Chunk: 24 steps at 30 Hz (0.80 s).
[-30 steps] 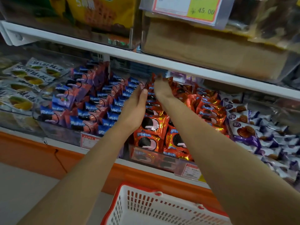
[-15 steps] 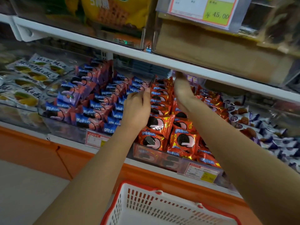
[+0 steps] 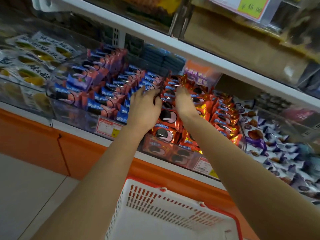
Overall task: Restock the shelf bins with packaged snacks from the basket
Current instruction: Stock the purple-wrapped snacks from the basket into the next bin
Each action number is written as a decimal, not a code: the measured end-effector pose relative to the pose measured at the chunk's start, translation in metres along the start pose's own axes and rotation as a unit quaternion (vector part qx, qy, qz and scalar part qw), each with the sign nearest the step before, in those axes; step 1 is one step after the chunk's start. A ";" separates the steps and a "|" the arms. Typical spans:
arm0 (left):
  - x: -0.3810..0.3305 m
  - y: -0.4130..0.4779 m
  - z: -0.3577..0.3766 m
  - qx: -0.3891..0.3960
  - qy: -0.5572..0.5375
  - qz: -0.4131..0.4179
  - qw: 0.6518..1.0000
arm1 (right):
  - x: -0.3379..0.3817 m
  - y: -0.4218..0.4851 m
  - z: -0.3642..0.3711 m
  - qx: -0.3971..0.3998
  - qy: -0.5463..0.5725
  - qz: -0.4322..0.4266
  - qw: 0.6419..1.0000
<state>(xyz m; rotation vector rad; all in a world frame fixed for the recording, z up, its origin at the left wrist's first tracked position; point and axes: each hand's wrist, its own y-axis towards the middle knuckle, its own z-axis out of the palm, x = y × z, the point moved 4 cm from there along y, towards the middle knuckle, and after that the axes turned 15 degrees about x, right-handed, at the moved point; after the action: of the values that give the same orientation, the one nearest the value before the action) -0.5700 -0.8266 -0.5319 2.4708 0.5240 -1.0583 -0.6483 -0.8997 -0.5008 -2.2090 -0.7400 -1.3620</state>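
Your hands have closed toward each other since a second ago, left hand (image 3: 144,110) and right hand (image 3: 183,101) straight-fingered, gripping nothing, pressing orange snack packs (image 3: 221,116) together in the bin (image 3: 164,151) above the basket (image 3: 155,205): seemingly tidying, so next reach into the basket.

Price tag (image 3: 249,8) reads approx. 45.00 (blurry); orange packs (image 3: 163,133): 奥利奥.

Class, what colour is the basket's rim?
Red; the basket itself is white. Head view.
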 end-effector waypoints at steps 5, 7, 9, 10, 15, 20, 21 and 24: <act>-0.007 0.004 0.001 -0.007 0.031 0.041 0.999 | 0.001 -0.012 -0.019 0.007 -0.046 -0.026 0.999; -0.019 0.005 0.005 0.004 0.106 0.098 0.990 | -0.006 -0.019 -0.052 -0.059 -0.095 -0.055 0.992; -0.034 0.006 0.015 0.021 0.191 0.172 0.966 | -0.018 -0.018 -0.073 -0.079 -0.171 -0.043 0.981; -0.040 0.007 0.021 0.029 0.222 0.197 0.955 | -0.025 -0.015 -0.074 -0.055 -0.225 -0.014 0.973; -0.056 0.008 0.042 0.061 0.290 0.237 0.925 | -0.045 -0.020 -0.075 -0.021 -0.381 0.070 0.922; -0.060 0.027 0.032 0.093 0.295 0.176 0.935 | -0.021 0.007 -0.098 -0.067 -0.380 -0.012 0.923; -0.057 0.032 0.032 0.108 0.305 0.158 0.933 | -0.021 0.017 -0.100 -0.043 -0.380 -0.006 0.924; -0.050 0.037 0.038 0.131 0.327 0.127 0.927 | -0.033 0.044 -0.104 0.032 -0.415 0.052 0.908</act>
<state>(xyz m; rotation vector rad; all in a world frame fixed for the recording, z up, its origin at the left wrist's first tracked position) -0.6068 -0.8857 -0.5105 3.0139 0.2332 -0.1868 -0.7016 -1.0041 -0.4906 -2.7043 -0.8906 -0.2763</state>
